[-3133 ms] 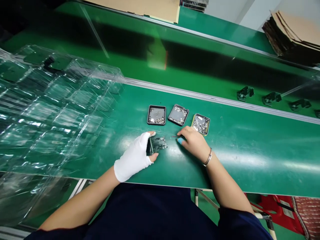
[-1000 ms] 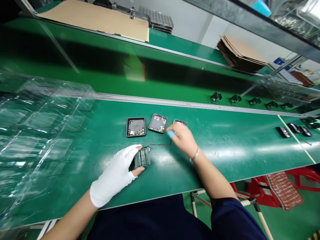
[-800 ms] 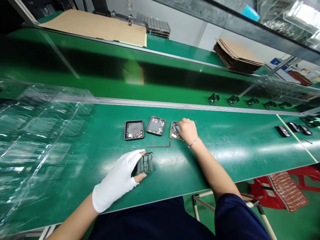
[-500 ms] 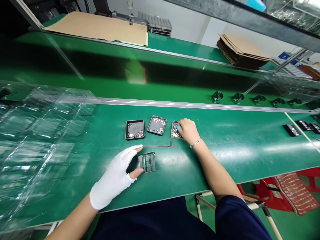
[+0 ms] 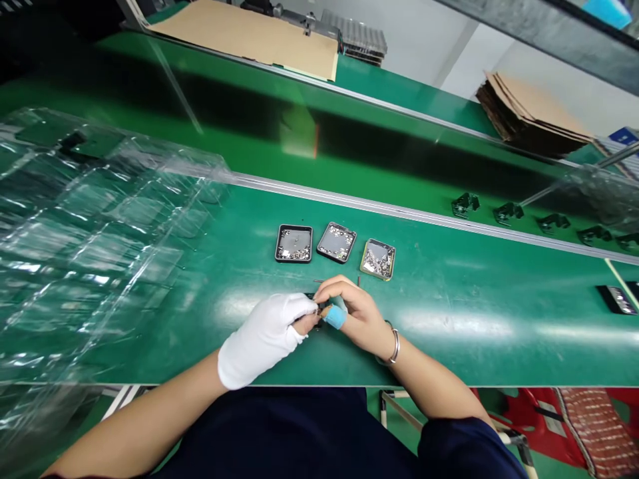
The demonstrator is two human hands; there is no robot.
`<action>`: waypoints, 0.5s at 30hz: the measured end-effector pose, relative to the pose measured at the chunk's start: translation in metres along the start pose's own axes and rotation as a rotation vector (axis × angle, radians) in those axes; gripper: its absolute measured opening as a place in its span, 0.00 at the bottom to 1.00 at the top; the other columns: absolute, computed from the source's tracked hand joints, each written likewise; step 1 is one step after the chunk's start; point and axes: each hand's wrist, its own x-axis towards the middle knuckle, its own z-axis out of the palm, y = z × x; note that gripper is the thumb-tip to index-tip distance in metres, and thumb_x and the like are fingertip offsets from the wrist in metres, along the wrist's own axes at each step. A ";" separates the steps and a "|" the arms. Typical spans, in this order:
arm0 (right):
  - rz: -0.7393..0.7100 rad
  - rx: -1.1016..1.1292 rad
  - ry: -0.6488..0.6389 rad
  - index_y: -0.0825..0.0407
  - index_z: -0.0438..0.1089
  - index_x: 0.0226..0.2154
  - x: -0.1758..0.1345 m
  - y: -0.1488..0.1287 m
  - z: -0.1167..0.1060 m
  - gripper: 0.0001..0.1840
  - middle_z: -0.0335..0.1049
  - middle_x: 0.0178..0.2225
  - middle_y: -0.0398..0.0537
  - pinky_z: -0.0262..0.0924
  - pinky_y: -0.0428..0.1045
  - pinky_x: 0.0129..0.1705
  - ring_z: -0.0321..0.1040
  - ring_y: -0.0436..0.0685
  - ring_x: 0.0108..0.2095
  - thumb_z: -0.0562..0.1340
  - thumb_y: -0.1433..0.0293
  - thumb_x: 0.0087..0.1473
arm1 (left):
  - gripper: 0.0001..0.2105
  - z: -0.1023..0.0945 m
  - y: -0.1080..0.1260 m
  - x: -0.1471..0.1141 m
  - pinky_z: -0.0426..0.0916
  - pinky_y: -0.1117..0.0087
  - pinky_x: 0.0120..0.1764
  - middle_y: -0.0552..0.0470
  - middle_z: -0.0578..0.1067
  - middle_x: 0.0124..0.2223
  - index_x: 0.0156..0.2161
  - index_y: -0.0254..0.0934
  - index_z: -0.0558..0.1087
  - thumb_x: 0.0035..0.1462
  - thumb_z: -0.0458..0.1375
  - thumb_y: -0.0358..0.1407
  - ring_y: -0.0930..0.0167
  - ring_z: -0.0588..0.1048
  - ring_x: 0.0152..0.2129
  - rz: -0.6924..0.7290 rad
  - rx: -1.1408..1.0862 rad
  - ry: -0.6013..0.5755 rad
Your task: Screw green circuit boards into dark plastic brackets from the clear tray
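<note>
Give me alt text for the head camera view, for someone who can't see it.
A person's white-gloved left hand and ungloved right hand, with a blue thumb wrap, meet over a mostly hidden dark part at a green workbench. Beyond lie three trays of shiny metal pieces; clear plastic packaging spreads across the picture's left.

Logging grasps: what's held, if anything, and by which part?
Cannot tell: the left hand and right hand meet at a dark part, fingers hiding any hold.
</note>
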 end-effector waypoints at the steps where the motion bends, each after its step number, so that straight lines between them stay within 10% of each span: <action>1: -0.006 -0.062 -0.018 0.49 0.67 0.37 0.000 0.000 -0.001 0.07 0.70 0.37 0.48 0.64 0.53 0.46 0.68 0.53 0.39 0.57 0.64 0.60 | 0.18 0.000 -0.002 -0.002 0.58 0.72 0.23 0.55 0.69 0.21 0.23 0.37 0.68 0.63 0.46 0.36 0.72 0.68 0.18 0.012 0.088 0.003; 7: -0.033 -0.489 -0.102 0.49 0.65 0.35 -0.003 -0.001 -0.002 0.03 0.72 0.33 0.44 0.46 0.62 0.61 0.67 0.53 0.35 0.56 0.72 0.57 | 0.14 0.001 -0.007 -0.008 0.56 0.69 0.23 0.52 0.70 0.20 0.23 0.37 0.71 0.59 0.49 0.32 0.69 0.70 0.19 0.040 0.489 0.022; 15: 0.032 -0.485 -0.080 0.48 0.66 0.36 -0.003 0.004 -0.002 0.06 0.71 0.35 0.44 0.43 0.62 0.61 0.68 0.54 0.39 0.56 0.74 0.56 | 0.13 0.001 -0.016 -0.008 0.64 0.68 0.27 0.50 0.74 0.26 0.28 0.36 0.72 0.60 0.49 0.35 0.68 0.73 0.24 0.008 0.288 0.101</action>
